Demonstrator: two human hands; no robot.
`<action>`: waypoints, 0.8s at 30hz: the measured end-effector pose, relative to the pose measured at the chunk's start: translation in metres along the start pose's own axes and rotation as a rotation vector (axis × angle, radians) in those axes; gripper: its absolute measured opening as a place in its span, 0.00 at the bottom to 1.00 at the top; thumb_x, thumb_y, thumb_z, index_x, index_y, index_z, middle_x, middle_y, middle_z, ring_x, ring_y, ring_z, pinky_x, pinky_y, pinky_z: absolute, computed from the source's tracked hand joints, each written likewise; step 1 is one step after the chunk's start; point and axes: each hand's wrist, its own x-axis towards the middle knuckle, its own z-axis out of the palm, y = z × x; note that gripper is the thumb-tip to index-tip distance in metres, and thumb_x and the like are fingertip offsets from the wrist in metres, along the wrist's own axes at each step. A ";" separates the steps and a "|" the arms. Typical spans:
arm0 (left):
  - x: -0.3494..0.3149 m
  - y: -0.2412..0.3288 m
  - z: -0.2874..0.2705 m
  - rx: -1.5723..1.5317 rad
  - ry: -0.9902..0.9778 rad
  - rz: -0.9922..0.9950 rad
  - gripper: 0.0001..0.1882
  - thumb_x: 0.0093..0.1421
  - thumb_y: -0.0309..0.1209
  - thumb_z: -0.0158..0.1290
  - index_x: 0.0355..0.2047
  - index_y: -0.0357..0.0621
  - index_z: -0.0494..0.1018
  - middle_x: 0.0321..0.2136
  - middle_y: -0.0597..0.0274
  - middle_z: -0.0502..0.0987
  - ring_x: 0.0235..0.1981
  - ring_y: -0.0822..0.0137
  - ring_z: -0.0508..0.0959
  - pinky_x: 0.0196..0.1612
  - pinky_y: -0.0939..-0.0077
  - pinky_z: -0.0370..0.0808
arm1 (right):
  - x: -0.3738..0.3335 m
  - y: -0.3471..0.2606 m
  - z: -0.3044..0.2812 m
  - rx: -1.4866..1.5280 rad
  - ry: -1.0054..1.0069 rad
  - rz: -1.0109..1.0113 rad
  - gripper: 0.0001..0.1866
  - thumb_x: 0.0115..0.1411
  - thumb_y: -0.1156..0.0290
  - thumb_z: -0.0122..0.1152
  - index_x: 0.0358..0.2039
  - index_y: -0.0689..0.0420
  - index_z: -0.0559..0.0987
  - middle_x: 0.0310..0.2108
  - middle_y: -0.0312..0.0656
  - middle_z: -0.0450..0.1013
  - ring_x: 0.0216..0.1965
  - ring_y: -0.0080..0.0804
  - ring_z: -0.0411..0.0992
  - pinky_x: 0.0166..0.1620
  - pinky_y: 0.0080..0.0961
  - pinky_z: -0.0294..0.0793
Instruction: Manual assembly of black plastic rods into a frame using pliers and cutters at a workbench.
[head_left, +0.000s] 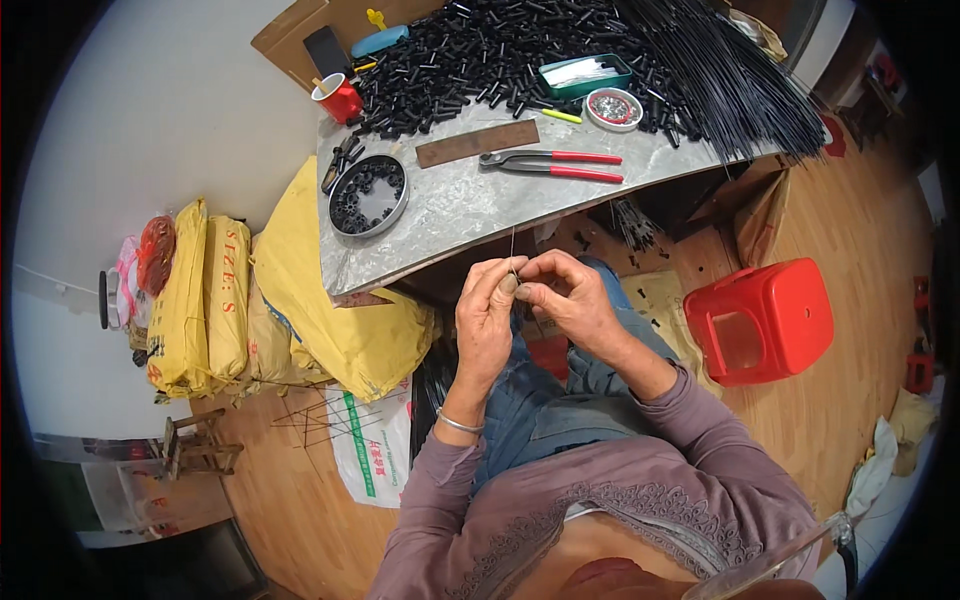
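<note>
Over my lap, just off the table's front edge, both hands meet fingertip to fingertip. My left hand (484, 322) pinches a thin wire (513, 243) that sticks up from between the fingers. The thumb and forefinger of my right hand (577, 302) close on the same spot from the other side. Something small and dark shows between the fingertips, too small to name. On the grey table (450, 215) ahead lie red-handled pincers (555, 165) and a flat brown bar (477, 143). A round dish (340, 212) to the left holds small black rings.
Black tubular pieces (470, 60) are heaped at the back, beside a bundle of long black rods (730, 80). A green tray (603, 86), a small round tub (613, 110) and a red cup (338, 98) stand there. Yellow sacks (228, 300) line the left; a red stool (765, 320) stands right.
</note>
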 end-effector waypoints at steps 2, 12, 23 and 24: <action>0.003 -0.002 0.002 0.015 0.003 0.026 0.13 0.66 0.32 0.46 0.45 0.37 0.73 0.41 0.59 0.73 0.44 0.68 0.72 0.48 0.77 0.68 | 0.002 0.000 0.000 -0.165 0.063 -0.181 0.10 0.55 0.76 0.63 0.38 0.62 0.76 0.34 0.34 0.73 0.34 0.17 0.71 0.34 0.16 0.72; 0.019 -0.011 0.001 -0.090 -0.031 0.129 0.14 0.65 0.31 0.48 0.47 0.38 0.74 0.40 0.60 0.73 0.42 0.68 0.73 0.47 0.77 0.69 | 0.016 -0.018 -0.009 -0.542 0.057 -0.524 0.10 0.52 0.73 0.65 0.32 0.62 0.75 0.32 0.39 0.71 0.32 0.24 0.70 0.34 0.22 0.71; 0.019 -0.023 0.009 -0.384 -0.060 0.029 0.18 0.64 0.37 0.50 0.49 0.37 0.73 0.38 0.64 0.72 0.41 0.72 0.71 0.48 0.79 0.67 | 0.021 -0.025 -0.015 0.024 -0.212 -0.058 0.07 0.59 0.70 0.60 0.30 0.57 0.72 0.30 0.28 0.67 0.33 0.15 0.64 0.36 0.16 0.66; 0.018 -0.022 0.009 -0.451 -0.034 -0.021 0.19 0.63 0.38 0.50 0.49 0.36 0.73 0.37 0.65 0.72 0.42 0.72 0.71 0.48 0.79 0.67 | 0.022 -0.029 -0.012 0.078 -0.237 -0.058 0.07 0.60 0.69 0.60 0.31 0.57 0.72 0.30 0.27 0.67 0.33 0.14 0.64 0.36 0.14 0.65</action>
